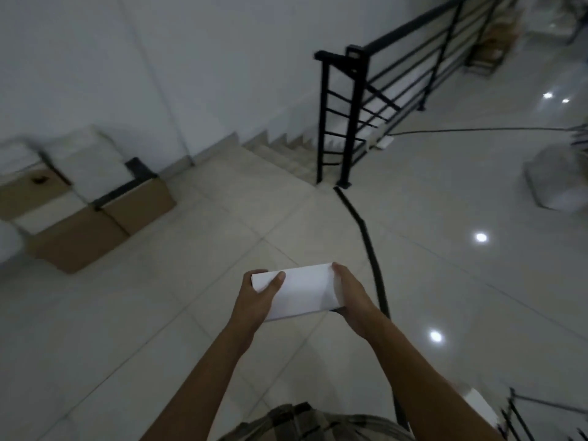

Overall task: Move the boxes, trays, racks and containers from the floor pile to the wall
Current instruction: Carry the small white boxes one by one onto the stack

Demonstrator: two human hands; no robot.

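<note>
Left hand (254,292), right hand (350,289) gripping white box (302,289), fingers curling round ends, frame centre. Risk: tripping over black cable (366,233) crossing floor ahead.

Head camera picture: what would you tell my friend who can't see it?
A left hand and a right hand grip a white box by its ends over a tiled floor. Cardboard boxes stand by the wall at left; a black stair railing is ahead.

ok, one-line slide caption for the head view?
Left hand and right hand hold a white box over the tiled floor; cardboard boxes sit by the wall, black stair railing ahead.
</note>
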